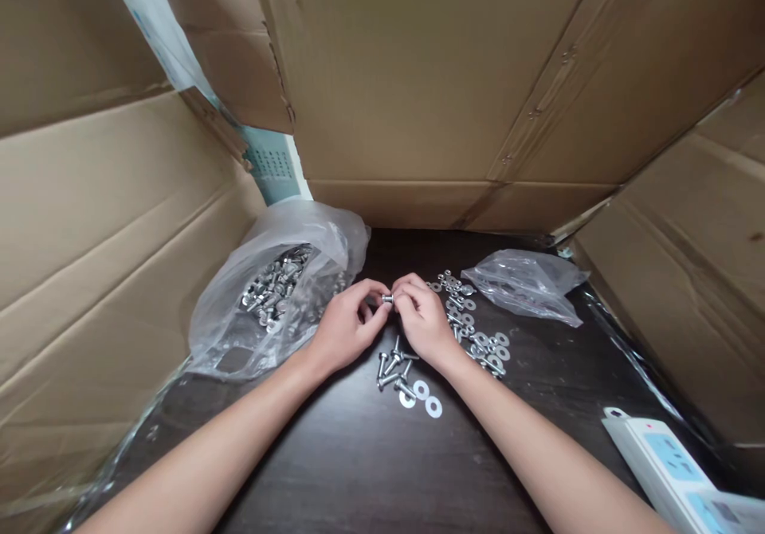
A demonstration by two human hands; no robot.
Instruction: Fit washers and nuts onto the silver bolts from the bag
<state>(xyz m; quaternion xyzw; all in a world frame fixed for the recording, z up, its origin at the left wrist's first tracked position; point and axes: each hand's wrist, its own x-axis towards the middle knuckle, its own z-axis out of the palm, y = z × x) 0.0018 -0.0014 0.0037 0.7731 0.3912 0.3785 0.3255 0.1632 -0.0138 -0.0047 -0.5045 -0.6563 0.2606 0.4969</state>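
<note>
Over the middle of the dark table, my left hand (348, 320) and my right hand (423, 316) meet at the fingertips. Between them is a small metal bolt (387, 299), pinched from both sides; the fingers cover its ends. Just below my hands lies a small pile of bolts (394, 367), with several flat washers (433, 406) beside it. To the right of my right hand is a loose spread of washers, nuts and bolts (463, 319). A clear plastic bag (209, 319) full of metal fasteners (278, 283) stands open left of my left hand.
A second, flattened clear plastic bag (526, 283) rests at the back right. A white power strip (675, 470) with blue sockets is at the front right. Cardboard walls (430, 72) enclose the dark table (335, 462) at the back and both sides.
</note>
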